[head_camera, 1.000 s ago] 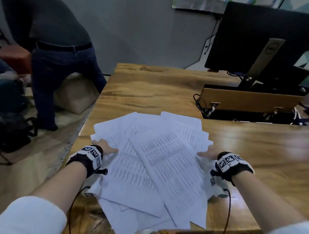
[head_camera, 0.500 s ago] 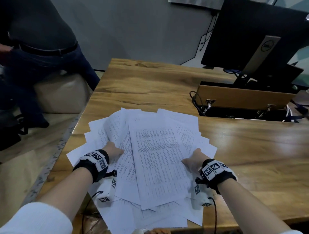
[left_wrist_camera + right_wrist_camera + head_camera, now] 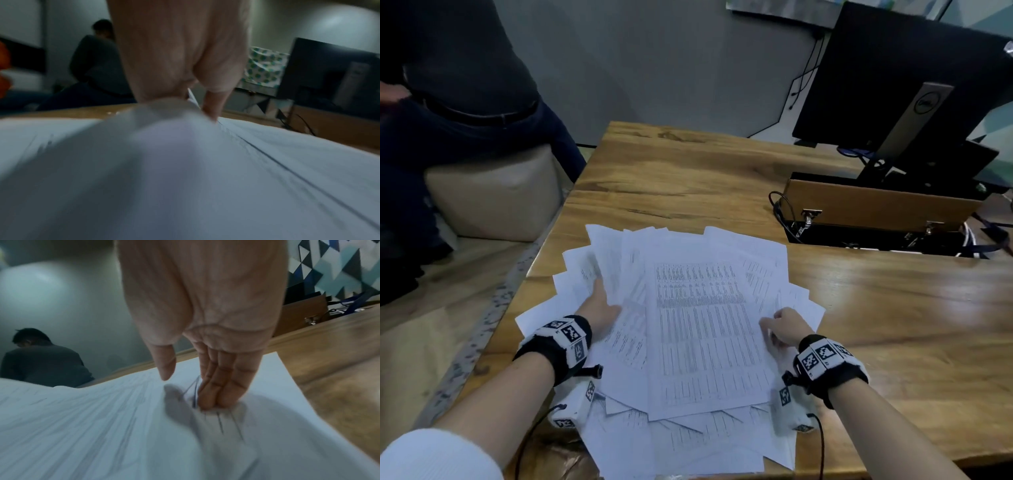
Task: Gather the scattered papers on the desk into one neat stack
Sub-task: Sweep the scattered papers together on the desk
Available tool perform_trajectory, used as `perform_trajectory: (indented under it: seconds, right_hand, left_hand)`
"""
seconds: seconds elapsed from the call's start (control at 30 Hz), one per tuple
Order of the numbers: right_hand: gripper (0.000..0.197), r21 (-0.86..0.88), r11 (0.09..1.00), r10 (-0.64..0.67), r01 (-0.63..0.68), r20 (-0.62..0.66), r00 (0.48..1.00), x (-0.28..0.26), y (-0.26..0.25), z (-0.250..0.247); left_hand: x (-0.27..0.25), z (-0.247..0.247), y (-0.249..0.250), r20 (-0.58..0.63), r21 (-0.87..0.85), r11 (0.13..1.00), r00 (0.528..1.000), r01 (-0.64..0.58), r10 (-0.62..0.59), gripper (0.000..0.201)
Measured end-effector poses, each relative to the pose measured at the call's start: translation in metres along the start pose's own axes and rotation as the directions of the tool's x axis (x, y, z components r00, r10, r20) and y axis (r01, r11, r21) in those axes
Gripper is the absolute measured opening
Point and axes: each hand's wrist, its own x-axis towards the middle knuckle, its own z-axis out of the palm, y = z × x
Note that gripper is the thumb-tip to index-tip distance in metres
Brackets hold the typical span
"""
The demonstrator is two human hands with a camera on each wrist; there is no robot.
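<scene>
White papers point(image 3: 698, 329) lie fanned on the wooden desk point(image 3: 893, 325); the left hand point(image 3: 599, 308) and the right hand point(image 3: 786, 325) press their sides with straight fingers.

Both hands point(image 3: 601, 308) point(image 3: 786, 327) press inward on fanned papers point(image 3: 702, 325).

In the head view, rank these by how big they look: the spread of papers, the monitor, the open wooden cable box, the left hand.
1. Spread of papers, nearest the camera, so flattered.
2. Monitor, partly cut off by the frame.
3. Wooden cable box.
4. Left hand, smallest; partly tucked under sheets.
</scene>
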Motion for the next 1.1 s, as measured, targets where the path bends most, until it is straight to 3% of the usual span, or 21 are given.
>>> perform_trajectory:
  seconds: [0.07, 0.17, 0.27, 0.37, 0.5, 0.57, 0.6, 0.63, 0.7, 0.77, 0.8, 0.93, 1.03, 1.1]
  right_hand:
    - [0.015, 0.052, 0.999, -0.008, 0.009, -0.027, 1.0, -0.002, -0.003, 0.007]
    - [0.038, 0.235, 0.972, -0.014, 0.009, 0.021, 1.0, -0.017, -0.013, 0.019]
    - [0.048, 0.265, 0.964, 0.026, -0.027, 0.008, 1.0, -0.01, -0.005, 0.016]
    - [0.034, 0.174, 0.983, 0.076, -0.061, -0.084, 0.994, -0.003, 0.008, 0.007]
    - [0.045, 0.195, 0.981, 0.026, -0.015, -0.054, 0.998, -0.003, 0.015, 0.002]
    - [0.043, 0.16, 0.987, -0.026, 0.027, -0.008, 1.0, -0.008, 0.01, 0.003]
    - [0.04, 0.132, 0.99, -0.053, 0.051, 0.017, 0.998, -0.01, 0.006, 0.006]
    - [0.039, 0.117, 0.991, -0.075, 0.071, 0.032, 0.997, -0.013, 0.002, 0.01]
    - [0.037, 0.151, 0.983, -0.117, 0.108, 0.047, 0.992, -0.016, -0.008, 0.02]
    - [0.035, 0.246, 0.963, -0.117, 0.113, 0.002, 0.993, -0.018, -0.017, 0.028]
    - [0.035, 0.325, 0.939, -0.102, 0.108, -0.034, 0.994, -0.018, -0.021, 0.034]
    - [0.047, 0.545, 0.834, -0.07, 0.089, -0.055, 0.996, -0.023, -0.028, 0.054]
    - [0.011, 0.532, 0.84, -0.118, 0.103, -0.006, 0.993, -0.026, -0.021, 0.053]
    - [0.013, 0.517, 0.848, -0.131, 0.112, 0.0, 0.991, -0.027, -0.014, 0.043]
  left_hand:
    - [-0.002, 0.002, -0.002, 0.125, 0.031, 0.999, 0.992, 0.008, -0.012, 0.079]
    - [0.008, 0.008, -0.011, 0.242, 0.107, 0.994, 0.97, 0.01, -0.036, 0.077]
    - [0.004, 0.004, -0.009, 0.171, -0.042, 0.997, 0.984, 0.065, -0.057, 0.047]
    - [0.005, -0.005, -0.01, 0.073, -0.002, 0.996, 0.993, 0.092, -0.091, 0.028]
    - [0.002, -0.017, -0.013, 0.264, 0.154, 0.981, 0.952, 0.119, -0.157, 0.024]
    - [0.005, -0.017, -0.013, 0.269, 0.232, 0.965, 0.945, 0.123, -0.185, 0.021]
    - [0.005, -0.016, -0.011, 0.257, 0.184, 0.974, 0.951, 0.129, -0.174, 0.018]
    - [0.006, -0.013, -0.009, 0.211, 0.092, 0.988, 0.968, 0.12, -0.138, 0.029]
    - [0.012, -0.002, -0.005, 0.139, -0.124, 0.978, 0.979, 0.166, -0.148, 0.085]
    - [0.007, 0.012, 0.003, 0.125, -0.264, 0.952, 0.984, 0.153, -0.123, 0.106]
    - [0.004, 0.02, 0.005, 0.126, -0.247, 0.961, 0.988, 0.121, -0.092, 0.108]
    - [-0.004, 0.034, -0.002, 0.169, -0.085, 0.995, 0.985, 0.055, -0.04, 0.066]
    - [-0.005, 0.024, -0.003, 0.244, -0.223, 0.967, 0.968, 0.119, -0.063, 0.053]
    - [-0.001, 0.016, -0.006, 0.167, -0.35, 0.932, 0.985, 0.091, -0.033, 0.053]
